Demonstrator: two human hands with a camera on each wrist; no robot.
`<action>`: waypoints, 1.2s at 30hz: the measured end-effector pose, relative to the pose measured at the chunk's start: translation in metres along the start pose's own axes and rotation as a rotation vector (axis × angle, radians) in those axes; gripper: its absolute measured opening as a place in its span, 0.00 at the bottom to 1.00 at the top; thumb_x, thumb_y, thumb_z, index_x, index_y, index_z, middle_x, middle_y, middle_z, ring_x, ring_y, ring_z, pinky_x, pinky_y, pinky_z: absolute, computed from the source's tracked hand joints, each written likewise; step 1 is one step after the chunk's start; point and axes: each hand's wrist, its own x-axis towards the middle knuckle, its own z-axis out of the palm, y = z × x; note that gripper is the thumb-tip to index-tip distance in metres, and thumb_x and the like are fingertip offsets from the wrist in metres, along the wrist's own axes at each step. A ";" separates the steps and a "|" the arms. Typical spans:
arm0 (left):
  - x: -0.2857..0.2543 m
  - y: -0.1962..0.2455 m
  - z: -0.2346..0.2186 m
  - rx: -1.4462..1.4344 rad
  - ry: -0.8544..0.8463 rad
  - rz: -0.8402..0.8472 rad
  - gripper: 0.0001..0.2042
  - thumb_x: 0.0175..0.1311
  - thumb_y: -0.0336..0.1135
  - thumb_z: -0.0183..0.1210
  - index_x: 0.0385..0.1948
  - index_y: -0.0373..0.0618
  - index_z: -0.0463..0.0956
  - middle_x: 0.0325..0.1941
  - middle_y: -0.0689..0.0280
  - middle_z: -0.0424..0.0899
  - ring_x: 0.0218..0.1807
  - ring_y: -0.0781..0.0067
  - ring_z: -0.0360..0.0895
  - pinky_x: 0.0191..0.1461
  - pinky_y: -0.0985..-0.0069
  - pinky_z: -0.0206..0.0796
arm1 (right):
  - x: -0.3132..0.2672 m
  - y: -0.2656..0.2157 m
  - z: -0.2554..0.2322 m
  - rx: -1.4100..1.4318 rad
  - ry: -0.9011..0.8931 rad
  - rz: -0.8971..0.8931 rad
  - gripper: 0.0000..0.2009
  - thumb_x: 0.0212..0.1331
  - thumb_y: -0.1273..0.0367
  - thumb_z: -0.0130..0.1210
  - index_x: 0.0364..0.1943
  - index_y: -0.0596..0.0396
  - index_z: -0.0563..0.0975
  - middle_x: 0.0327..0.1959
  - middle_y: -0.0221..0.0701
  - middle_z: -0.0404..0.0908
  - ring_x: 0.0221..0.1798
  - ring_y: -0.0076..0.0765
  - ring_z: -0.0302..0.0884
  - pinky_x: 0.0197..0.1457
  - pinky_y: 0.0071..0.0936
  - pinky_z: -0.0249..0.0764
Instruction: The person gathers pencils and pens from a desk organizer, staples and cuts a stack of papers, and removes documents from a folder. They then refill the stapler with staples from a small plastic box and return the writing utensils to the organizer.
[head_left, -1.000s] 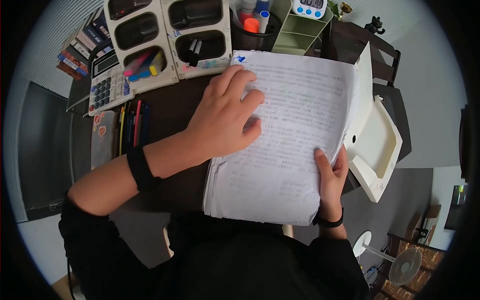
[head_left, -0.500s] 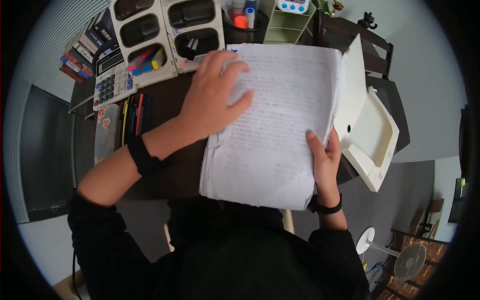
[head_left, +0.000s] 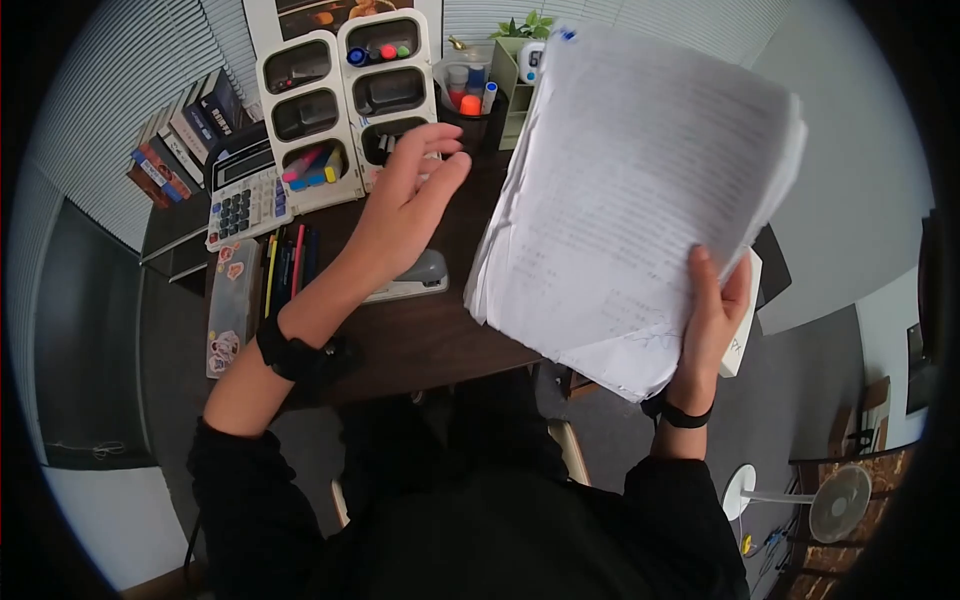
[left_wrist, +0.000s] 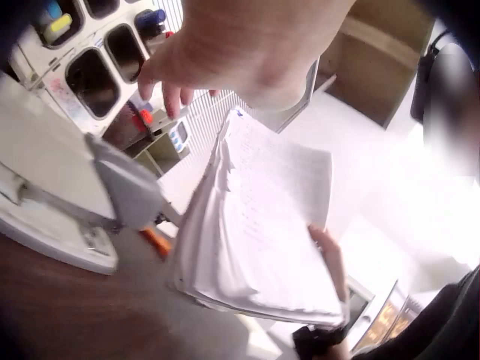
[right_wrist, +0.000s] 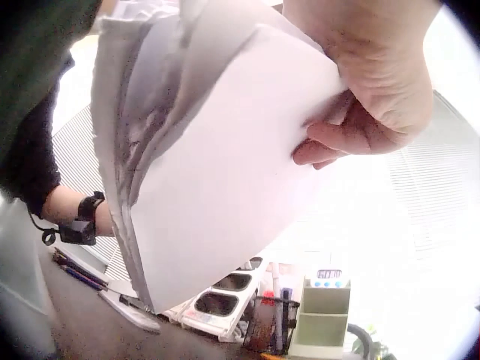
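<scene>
My right hand (head_left: 718, 315) grips a thick stack of printed papers (head_left: 640, 190) by its lower right edge, thumb on top. In the right wrist view, the fingers (right_wrist: 345, 139) press against the stack's blank underside. The stack is raised off the desk and tilted, with uneven sheet edges along its left side. My left hand (head_left: 410, 205) hovers apart from the papers with nothing in it, fingers loosely bent. Just below it on the desk lies a grey and white stapler (head_left: 428, 272), partly covered by the wrist in the head view.
A white organizer (head_left: 352, 125) with markers stands at the back, beside a calculator (head_left: 245, 212). Pencils (head_left: 285, 260) and a stickered case (head_left: 232, 300) lie at left. Behind the papers are a pen cup (head_left: 470, 125), a green shelf (head_left: 513, 120) and a white box (head_left: 742, 340).
The left hand has come off the papers and moved left. My right hand has lifted the stack up and to the right, tilting it. The stapler has come into sight.
</scene>
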 end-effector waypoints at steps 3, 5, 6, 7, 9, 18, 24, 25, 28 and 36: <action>-0.008 0.028 0.005 -0.232 -0.135 -0.168 0.24 0.66 0.40 0.55 0.58 0.35 0.62 0.52 0.59 0.74 0.52 0.72 0.72 0.55 0.74 0.65 | 0.001 -0.017 0.007 0.049 0.036 -0.105 0.20 0.62 0.71 0.55 0.57 0.63 0.69 0.50 0.33 0.75 0.50 0.23 0.70 0.56 0.22 0.65; -0.017 0.033 0.010 -0.339 -0.188 -0.074 0.26 0.64 0.39 0.58 0.58 0.33 0.61 0.54 0.55 0.73 0.53 0.71 0.72 0.54 0.73 0.66 | -0.002 -0.022 0.012 0.087 0.024 -0.114 0.20 0.62 0.72 0.55 0.57 0.63 0.68 0.52 0.33 0.74 0.52 0.25 0.69 0.59 0.24 0.63; -0.021 0.038 0.010 -0.335 -0.175 -0.071 0.26 0.64 0.39 0.58 0.58 0.33 0.61 0.54 0.55 0.73 0.53 0.71 0.72 0.54 0.73 0.66 | -0.004 -0.023 0.015 0.067 0.050 -0.160 0.19 0.62 0.72 0.54 0.56 0.63 0.68 0.52 0.33 0.74 0.53 0.26 0.69 0.59 0.25 0.62; -0.024 0.044 0.008 -0.280 -0.138 -0.001 0.25 0.64 0.37 0.59 0.57 0.33 0.61 0.53 0.55 0.73 0.52 0.73 0.73 0.53 0.74 0.67 | -0.007 -0.023 0.019 0.047 0.077 -0.204 0.19 0.62 0.72 0.54 0.56 0.63 0.68 0.52 0.33 0.74 0.53 0.26 0.69 0.60 0.26 0.62; -0.030 0.052 0.000 -0.219 -0.093 0.066 0.25 0.63 0.36 0.60 0.57 0.32 0.61 0.52 0.55 0.74 0.51 0.74 0.73 0.52 0.74 0.68 | -0.013 -0.017 0.024 0.106 0.099 -0.232 0.20 0.60 0.71 0.57 0.55 0.63 0.69 0.52 0.34 0.74 0.54 0.28 0.69 0.61 0.28 0.61; -0.066 0.039 -0.022 -0.295 0.004 -0.157 0.17 0.66 0.27 0.52 0.55 0.35 0.65 0.48 0.64 0.76 0.48 0.79 0.71 0.53 0.78 0.64 | -0.019 -0.003 0.030 0.006 -0.315 -0.130 0.24 0.54 0.70 0.62 0.56 0.62 0.70 0.53 0.34 0.73 0.57 0.36 0.68 0.63 0.33 0.60; -0.077 0.034 -0.028 -0.274 -0.025 -0.200 0.20 0.68 0.25 0.50 0.61 0.34 0.59 0.57 0.61 0.72 0.58 0.76 0.69 0.62 0.75 0.61 | -0.024 -0.003 0.049 0.196 -0.318 0.092 0.25 0.56 0.70 0.61 0.58 0.61 0.68 0.58 0.37 0.70 0.61 0.36 0.65 0.66 0.36 0.58; -0.077 0.035 -0.029 -0.270 -0.017 -0.200 0.21 0.67 0.25 0.51 0.61 0.33 0.58 0.58 0.61 0.71 0.59 0.75 0.68 0.62 0.74 0.61 | -0.025 -0.003 0.050 0.197 -0.317 0.093 0.25 0.56 0.70 0.61 0.58 0.61 0.68 0.58 0.37 0.70 0.61 0.36 0.65 0.66 0.36 0.58; -0.077 0.039 -0.025 -0.216 0.115 -0.073 0.23 0.65 0.26 0.53 0.61 0.33 0.58 0.58 0.60 0.71 0.59 0.75 0.68 0.62 0.73 0.60 | -0.028 -0.007 0.056 0.247 -0.259 0.114 0.28 0.54 0.67 0.64 0.59 0.61 0.67 0.59 0.37 0.69 0.63 0.37 0.64 0.66 0.36 0.57; -0.072 0.033 -0.031 -0.364 0.023 -0.183 0.19 0.66 0.33 0.56 0.55 0.35 0.66 0.48 0.63 0.77 0.49 0.80 0.73 0.53 0.78 0.66 | -0.024 0.005 0.050 0.093 -0.415 0.086 0.26 0.51 0.63 0.67 0.52 0.63 0.73 0.50 0.39 0.75 0.54 0.37 0.70 0.58 0.35 0.66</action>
